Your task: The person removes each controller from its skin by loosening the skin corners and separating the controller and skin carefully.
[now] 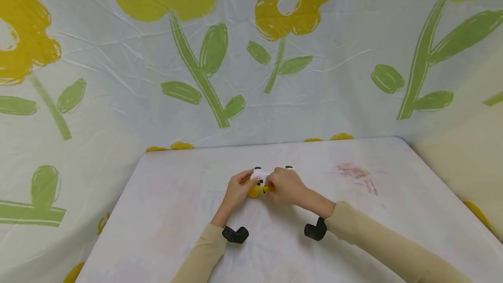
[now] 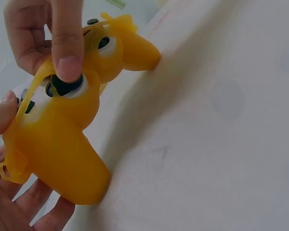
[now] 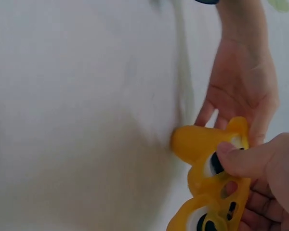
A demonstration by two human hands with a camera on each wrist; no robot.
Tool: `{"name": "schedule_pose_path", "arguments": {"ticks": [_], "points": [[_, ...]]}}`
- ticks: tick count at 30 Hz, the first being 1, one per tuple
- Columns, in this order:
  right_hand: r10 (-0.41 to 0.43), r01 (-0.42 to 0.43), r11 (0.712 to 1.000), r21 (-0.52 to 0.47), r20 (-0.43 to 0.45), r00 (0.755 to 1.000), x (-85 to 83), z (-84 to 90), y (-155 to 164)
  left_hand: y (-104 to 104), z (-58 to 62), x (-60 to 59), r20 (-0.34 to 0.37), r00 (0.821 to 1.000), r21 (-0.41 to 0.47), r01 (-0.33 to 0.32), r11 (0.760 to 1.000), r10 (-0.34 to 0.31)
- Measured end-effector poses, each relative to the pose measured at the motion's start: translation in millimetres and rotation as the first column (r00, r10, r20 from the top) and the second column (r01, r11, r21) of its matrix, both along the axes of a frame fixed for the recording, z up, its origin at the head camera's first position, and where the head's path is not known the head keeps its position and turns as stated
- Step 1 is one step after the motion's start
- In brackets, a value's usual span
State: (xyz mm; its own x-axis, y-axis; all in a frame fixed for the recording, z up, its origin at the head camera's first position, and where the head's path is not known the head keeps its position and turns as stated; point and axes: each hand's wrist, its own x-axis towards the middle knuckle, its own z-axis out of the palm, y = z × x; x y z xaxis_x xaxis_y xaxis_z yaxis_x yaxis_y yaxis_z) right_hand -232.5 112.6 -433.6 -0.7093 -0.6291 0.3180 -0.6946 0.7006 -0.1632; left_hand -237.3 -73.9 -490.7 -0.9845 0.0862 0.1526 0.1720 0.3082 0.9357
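A white game controller (image 1: 262, 172) is partly covered by a stretchy yellow silicone cover (image 2: 70, 159). Black thumbsticks (image 2: 67, 85) poke out through its openings. My left hand (image 1: 235, 191) holds the controller's left end, thumb on the face and fingers behind the grip. At the middle of the controller, my right hand (image 1: 286, 185) pinches the cover, its thumb (image 3: 243, 159) over the thumbstick nearer the left hand. Loose folds of the cover (image 2: 14, 166) stand off at the left end. The controller's right grip is hidden by the right hand in the head view.
A pale, faintly patterned cloth covers the table (image 1: 177, 230), with a reddish smudge (image 1: 355, 173) on the right. A curtain (image 1: 334, 91) printed with yellow flowers hangs behind and along the sides. Black wrist cameras (image 1: 235, 234) are strapped to both wrists.
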Motion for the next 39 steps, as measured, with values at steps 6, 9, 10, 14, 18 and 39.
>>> {"name": "schedule_pose_path", "arguments": {"ticks": [6, 9, 10, 14, 18, 39], "points": [[-0.009, 0.011, 0.999, -0.044, 0.037, 0.999, -2.5, 1.6, 3, -2, -0.6, -4.8, -0.005, 1.0, 0.006, 0.025, 1.0, -0.025], [0.007, -0.006, 1.0, -0.024, 0.032, 0.999, -2.6, 1.8, 3, -3, 0.1, -5.7, 0.0, 0.999, 0.007, 0.036, 0.999, -0.036], [0.013, -0.013, 1.0, -0.018, 0.025, 1.0, -2.8, 1.9, 3, -3, 0.7, -5.9, -0.001, 0.999, 0.007, 0.038, 0.999, -0.038], [0.036, -0.036, 0.999, -0.02, 0.002, 0.999, -5.8, 3.1, 3, -3, 2.4, -7.4, -0.017, 0.998, 0.02, 0.057, 0.998, -0.057], [0.028, -0.025, 0.998, -0.051, 0.065, 0.997, -7.8, 3.6, 4, -2, 1.6, -7.7, 0.002, 0.999, 0.019, 0.05, 0.999, -0.05], [0.137, -0.139, 0.984, -0.109, -0.029, 0.99, 1.0, -11.2, 8, 0, 2.4, -0.4, -0.01, 1.0, -0.043, -0.001, 0.999, 0.0]]}}
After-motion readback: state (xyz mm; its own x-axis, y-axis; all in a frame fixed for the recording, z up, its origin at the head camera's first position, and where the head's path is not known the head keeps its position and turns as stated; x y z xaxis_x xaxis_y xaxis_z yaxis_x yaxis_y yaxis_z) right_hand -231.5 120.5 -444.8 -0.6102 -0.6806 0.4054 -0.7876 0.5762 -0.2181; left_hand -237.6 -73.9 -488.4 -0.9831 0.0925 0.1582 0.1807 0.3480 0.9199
